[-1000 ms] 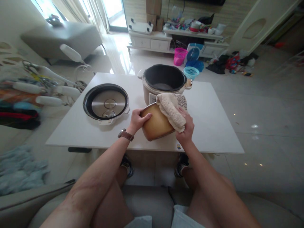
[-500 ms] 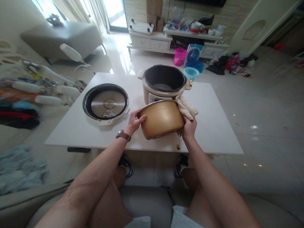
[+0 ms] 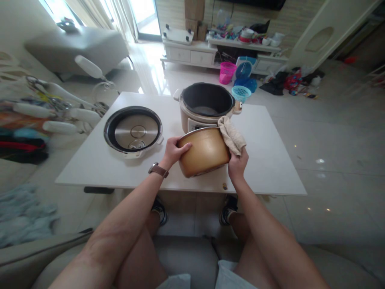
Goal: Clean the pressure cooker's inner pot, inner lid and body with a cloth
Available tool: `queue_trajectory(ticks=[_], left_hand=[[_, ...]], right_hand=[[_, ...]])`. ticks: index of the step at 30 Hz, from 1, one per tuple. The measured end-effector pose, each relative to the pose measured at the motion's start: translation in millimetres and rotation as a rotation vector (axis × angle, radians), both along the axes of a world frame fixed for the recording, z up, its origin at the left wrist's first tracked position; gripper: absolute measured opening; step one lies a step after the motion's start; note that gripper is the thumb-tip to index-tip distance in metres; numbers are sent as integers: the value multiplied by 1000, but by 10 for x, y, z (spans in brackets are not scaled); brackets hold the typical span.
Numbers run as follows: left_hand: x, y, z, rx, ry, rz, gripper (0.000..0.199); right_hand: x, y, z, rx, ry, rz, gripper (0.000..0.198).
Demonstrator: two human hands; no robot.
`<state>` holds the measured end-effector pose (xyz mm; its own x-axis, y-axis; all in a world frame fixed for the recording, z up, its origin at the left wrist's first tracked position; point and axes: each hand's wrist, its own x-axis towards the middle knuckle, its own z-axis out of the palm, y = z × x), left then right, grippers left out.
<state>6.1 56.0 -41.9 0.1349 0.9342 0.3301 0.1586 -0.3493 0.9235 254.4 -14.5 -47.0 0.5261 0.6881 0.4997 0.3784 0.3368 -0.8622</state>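
Observation:
A gold-coloured inner pot [image 3: 204,151] is held tilted above the front of the table, its rim away from me. My left hand [image 3: 175,152] grips its left side, thumb on the outer wall. On the other side, my right hand [image 3: 238,163] is closed on a beige cloth [image 3: 232,136], which lies against the pot's right wall; its fingers are partly hidden. Just behind stands the pressure cooker body [image 3: 185,111], open at the top with a dark inside. To the left, the cooker lid [image 3: 132,153] rests with its metal underside up.
All this is on a white table [image 3: 264,160], with a small sticker [image 3: 224,186] near its front edge. Beyond it are a light blue basket [image 3: 241,93], a pink basket [image 3: 227,73] and a cluttered white cabinet [image 3: 188,56]. A lamp with white shades [image 3: 87,66] stands left.
My right hand and the cloth have shifted slightly left and up along the pot's right side. My left hand has slid a little further onto the pot's wall.

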Motion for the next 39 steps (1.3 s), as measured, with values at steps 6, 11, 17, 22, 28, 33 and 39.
queue_trajectory(ticks=[6, 11, 17, 22, 28, 33, 39], left_hand=[[27, 18, -41, 10, 24, 11, 46], [30, 11, -72, 33, -14, 12, 44], [-1, -14, -119, -4, -25, 30, 52], [-30, -27, -287, -2, -83, 73, 57], [-57, -21, -541, -9, -145, 122, 68], [-83, 26, -402, -25, -97, 13, 61], [-28, -29, -67, -12, -3, -12, 48]], right_hand=[[-157, -304, 326, 151, -723, 298, 35], [-202, -344, 409, 168, -792, 320, 37], [-87, -176, 218, 93, -439, 138, 37], [-14, -62, 73, 20, -151, 45, 30], [46, 54, 20, -13, 63, 46, 31], [135, 136, -87, -66, 209, -16, 32], [140, 147, -89, -117, 280, -27, 35]])
